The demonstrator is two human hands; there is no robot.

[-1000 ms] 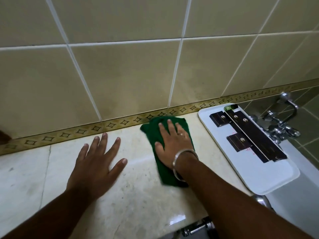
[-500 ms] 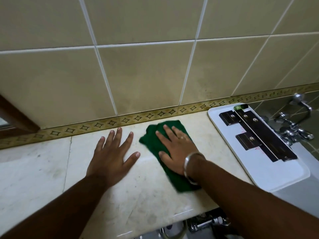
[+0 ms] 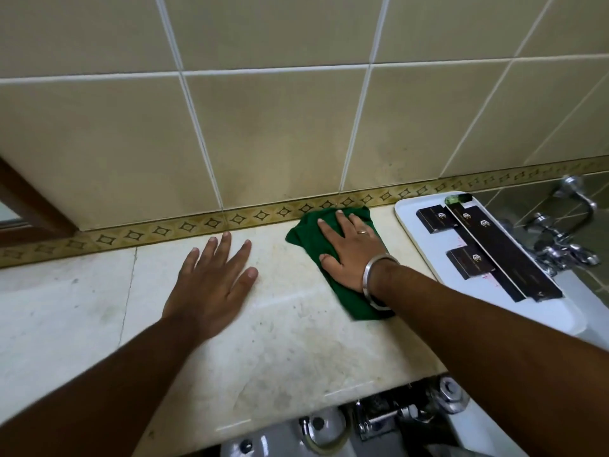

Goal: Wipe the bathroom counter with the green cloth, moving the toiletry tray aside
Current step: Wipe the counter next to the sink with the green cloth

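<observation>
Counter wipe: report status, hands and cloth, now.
Right hand flat, pressing cloth at the back wall. Left hand open, braced on counter. Tray sits at the right, apart from cloth, not blocking.

Beige tiled wall with white grout. Below it runs a patterned border strip; a brown wooden frame meets its left end, chrome taps its right.
</observation>
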